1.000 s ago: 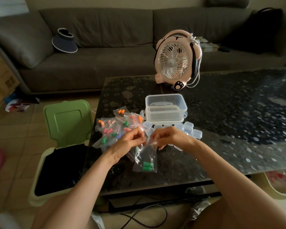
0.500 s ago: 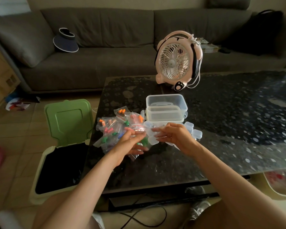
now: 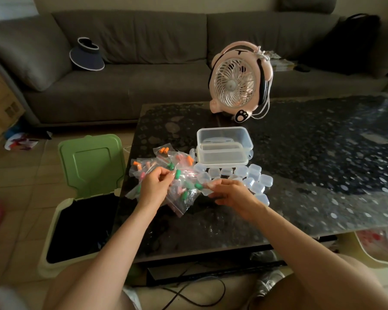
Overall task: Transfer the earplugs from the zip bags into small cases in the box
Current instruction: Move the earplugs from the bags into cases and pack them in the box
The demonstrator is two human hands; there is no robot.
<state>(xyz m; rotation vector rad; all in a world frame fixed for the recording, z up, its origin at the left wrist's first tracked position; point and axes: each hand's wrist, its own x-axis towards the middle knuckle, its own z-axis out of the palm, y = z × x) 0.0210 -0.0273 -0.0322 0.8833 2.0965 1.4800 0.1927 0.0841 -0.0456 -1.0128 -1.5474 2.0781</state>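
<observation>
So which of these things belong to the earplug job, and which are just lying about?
Job: zip bags, earplugs, small cases, box, left hand, right hand.
Lying about: fan, bin, visor, sofa, black bag.

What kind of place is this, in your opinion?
Most likely a living room in a home: a grey sofa stands behind a glass coffee table, which carries a small desk fan, and a lidded bin sits beside it.
</observation>
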